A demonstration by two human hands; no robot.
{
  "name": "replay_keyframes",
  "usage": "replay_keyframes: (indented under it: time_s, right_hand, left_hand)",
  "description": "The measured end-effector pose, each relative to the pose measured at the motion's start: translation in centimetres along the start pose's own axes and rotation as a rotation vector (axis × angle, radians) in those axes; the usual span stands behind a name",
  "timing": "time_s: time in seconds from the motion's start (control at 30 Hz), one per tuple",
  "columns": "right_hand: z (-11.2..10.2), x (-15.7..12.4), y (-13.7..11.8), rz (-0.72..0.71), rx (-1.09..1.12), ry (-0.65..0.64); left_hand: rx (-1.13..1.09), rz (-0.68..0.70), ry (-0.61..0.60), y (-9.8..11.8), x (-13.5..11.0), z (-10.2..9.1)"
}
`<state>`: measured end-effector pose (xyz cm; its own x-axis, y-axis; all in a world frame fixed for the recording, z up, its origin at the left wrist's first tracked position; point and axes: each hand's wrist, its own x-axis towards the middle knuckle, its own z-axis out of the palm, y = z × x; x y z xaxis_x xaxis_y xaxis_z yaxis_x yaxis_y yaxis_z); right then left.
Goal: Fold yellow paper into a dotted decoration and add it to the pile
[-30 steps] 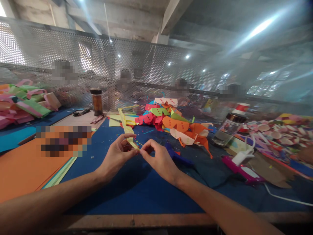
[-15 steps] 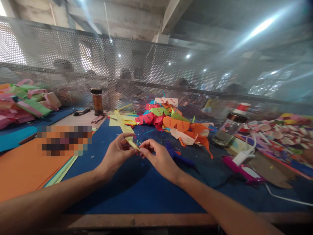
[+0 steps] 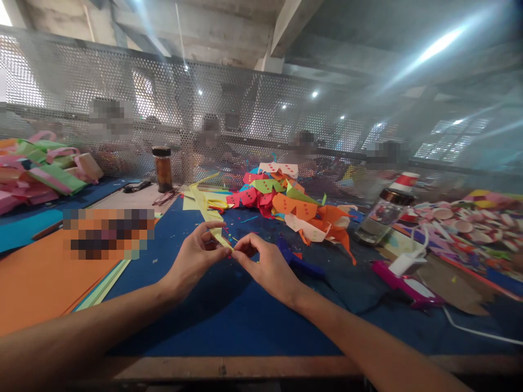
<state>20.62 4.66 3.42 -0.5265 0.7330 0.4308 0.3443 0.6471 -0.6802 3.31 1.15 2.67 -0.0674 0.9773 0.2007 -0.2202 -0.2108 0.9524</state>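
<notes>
A long yellow paper strip (image 3: 204, 204) runs from the back of the blue table (image 3: 229, 321) down to my hands. My left hand (image 3: 195, 260) pinches its near end between thumb and fingers. My right hand (image 3: 265, 265) meets it from the right, thumb and forefinger pinched on the same end of the strip. Both hands hover just above the blue surface, fingertips touching. A small red scrap shows under my left fingers.
A heap of folded orange, red and green paper shapes (image 3: 294, 204) lies behind my hands. Orange sheets (image 3: 36, 277) lie at left, a dark jar (image 3: 162, 169) at the back, a glass bottle (image 3: 382, 218) and a pink glue gun (image 3: 404, 277) at right. A perforated metal screen (image 3: 245, 120) backs the table; people sit beyond it.
The hands stay together on the strip's end. The far end of the strip has shifted slightly left and my right fingers have curled a little tighter.
</notes>
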Motion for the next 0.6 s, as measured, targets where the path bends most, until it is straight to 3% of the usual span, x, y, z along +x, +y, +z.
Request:
replay_keyframes:
  time_s: [0.6]
  right_hand:
    - [-0.07, 0.0, 0.69, 0.039, 0.082, -0.037]
  left_hand:
    - [0.094, 0.094, -0.075, -0.53, -0.07, 0.0]
